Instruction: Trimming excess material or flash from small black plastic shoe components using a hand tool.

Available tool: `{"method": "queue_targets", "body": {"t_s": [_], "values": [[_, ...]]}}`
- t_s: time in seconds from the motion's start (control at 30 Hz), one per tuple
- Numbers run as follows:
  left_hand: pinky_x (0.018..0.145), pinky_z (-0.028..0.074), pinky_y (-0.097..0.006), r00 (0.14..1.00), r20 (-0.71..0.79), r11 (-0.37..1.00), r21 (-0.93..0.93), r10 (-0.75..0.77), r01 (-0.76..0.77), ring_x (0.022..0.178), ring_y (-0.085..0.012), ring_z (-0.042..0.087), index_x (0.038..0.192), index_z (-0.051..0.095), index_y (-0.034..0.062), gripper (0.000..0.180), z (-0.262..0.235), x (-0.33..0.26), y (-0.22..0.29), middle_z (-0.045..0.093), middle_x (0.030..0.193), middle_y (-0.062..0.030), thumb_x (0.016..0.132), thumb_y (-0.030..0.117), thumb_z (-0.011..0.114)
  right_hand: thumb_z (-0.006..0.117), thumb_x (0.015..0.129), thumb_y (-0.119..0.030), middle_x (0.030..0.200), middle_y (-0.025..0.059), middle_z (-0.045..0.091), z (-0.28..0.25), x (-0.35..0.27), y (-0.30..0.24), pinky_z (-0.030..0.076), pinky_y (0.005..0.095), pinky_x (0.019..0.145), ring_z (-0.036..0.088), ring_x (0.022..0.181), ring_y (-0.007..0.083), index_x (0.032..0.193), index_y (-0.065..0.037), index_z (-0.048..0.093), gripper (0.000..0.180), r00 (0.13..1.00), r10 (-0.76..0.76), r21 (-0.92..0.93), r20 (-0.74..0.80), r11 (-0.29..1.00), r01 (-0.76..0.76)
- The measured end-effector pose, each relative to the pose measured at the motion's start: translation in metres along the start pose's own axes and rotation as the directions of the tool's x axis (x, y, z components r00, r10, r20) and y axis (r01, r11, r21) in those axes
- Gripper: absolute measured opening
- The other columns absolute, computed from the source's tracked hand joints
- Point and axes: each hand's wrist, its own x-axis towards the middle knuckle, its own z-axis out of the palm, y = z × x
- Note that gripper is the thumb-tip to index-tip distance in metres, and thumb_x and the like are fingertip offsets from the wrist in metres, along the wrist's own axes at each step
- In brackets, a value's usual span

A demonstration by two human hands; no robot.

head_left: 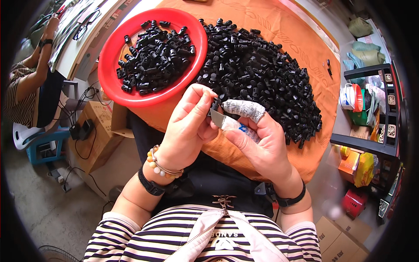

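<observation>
Between the thumb and fingers of my left hand (190, 115) is a small black plastic part (215, 104), partly hidden by the fingertips. My right hand (262, 135) grips a short blade (217, 118) whose handle is wrapped in white and blue. The blade's edge lies against or very close to the black part; I cannot tell which. A grey knit finger cover (244, 108) sleeves my right index finger. Just beyond both hands spreads a big heap of similar black parts (257, 74). To the left, a red round basin (107, 65) holds more of them.
An orange cloth (305, 39) covers the table. Two loose black pieces (329, 67) lie near its right edge. A dark shelf rack (366, 142) stands right, cartons (342, 240) below it. At left are a cardboard box (94, 135), cables, a blue stool (46, 146) and another seated person (30, 87).
</observation>
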Motion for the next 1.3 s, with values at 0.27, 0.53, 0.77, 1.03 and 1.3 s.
{"method": "queue_targets", "body": {"t_s": [0.27, 0.53, 0.77, 1.03, 1.3], "values": [[0.043, 0.024, -0.016, 0.997, -0.059, 0.995, 0.091, 0.055, -0.049, 0.052, -0.001, 0.037, 0.097, 0.043, 0.0124, 0.007, 0.0021, -0.0015, -0.0032, 0.047, 0.071, 0.0041, 0.095, 0.019, 0.044, 0.063, 0.083, -0.007, 0.095, 0.0097, 0.064, 0.0036, 0.0002, 0.0022, 0.047, 0.0229, 0.074, 0.057, 0.085, 0.0082, 0.113, 0.002, 0.053, 0.033, 0.999, -0.03, -0.044, -0.014, 0.999, 0.03], [0.044, 0.026, -0.016, 0.996, -0.051, 0.988, 0.136, 0.074, -0.066, 0.051, -0.0006, 0.035, 0.097, 0.043, 0.0124, 0.007, 0.0024, -0.0026, -0.0031, 0.046, 0.072, 0.0048, 0.095, 0.019, 0.043, 0.064, 0.082, -0.009, 0.088, 0.0074, 0.064, -0.0002, -0.0006, 0.0022, 0.047, 0.0227, 0.07, 0.058, 0.08, 0.0076, 0.114, 0.001, 0.053, 0.034, 0.999, -0.036, -0.127, 0.008, 0.991, 0.037], [0.044, 0.026, -0.015, 0.995, -0.041, 0.99, 0.116, 0.088, -0.082, 0.051, -0.0006, 0.036, 0.097, 0.043, 0.0124, 0.006, 0.0045, -0.0012, -0.0046, 0.046, 0.072, 0.0049, 0.095, 0.018, 0.043, 0.063, 0.084, -0.01, 0.089, 0.0068, 0.064, -0.0004, -0.0014, 0.0011, 0.047, 0.0223, 0.071, 0.058, 0.08, 0.0077, 0.115, 0.001, 0.053, 0.034, 0.999, -0.042, -0.085, 0.015, 0.995, 0.043], [0.044, 0.027, -0.015, 0.994, -0.046, 0.987, 0.133, 0.1, -0.094, 0.052, -0.0003, 0.038, 0.097, 0.043, 0.0122, 0.006, 0.0056, -0.0018, -0.0047, 0.046, 0.074, 0.005, 0.095, 0.017, 0.044, 0.062, 0.084, -0.008, 0.09, 0.007, 0.064, -0.0011, -0.0008, -0.0023, 0.047, 0.0227, 0.072, 0.058, 0.082, 0.0083, 0.114, 0.001, 0.052, 0.033, 0.999, -0.034, -0.06, 0.026, 0.998, 0.035], [0.044, 0.027, -0.015, 0.993, -0.049, 0.987, 0.126, 0.108, -0.101, 0.053, -0.0002, 0.038, 0.097, 0.043, 0.0124, 0.005, 0.0036, -0.001, -0.0067, 0.046, 0.074, 0.0049, 0.095, 0.017, 0.044, 0.063, 0.084, -0.009, 0.09, 0.0069, 0.064, -0.0002, -0.001, 0.0011, 0.047, 0.0222, 0.072, 0.057, 0.081, 0.0074, 0.113, 0.001, 0.053, 0.033, 0.999, -0.031, -0.09, 0.012, 0.995, 0.032]]}}
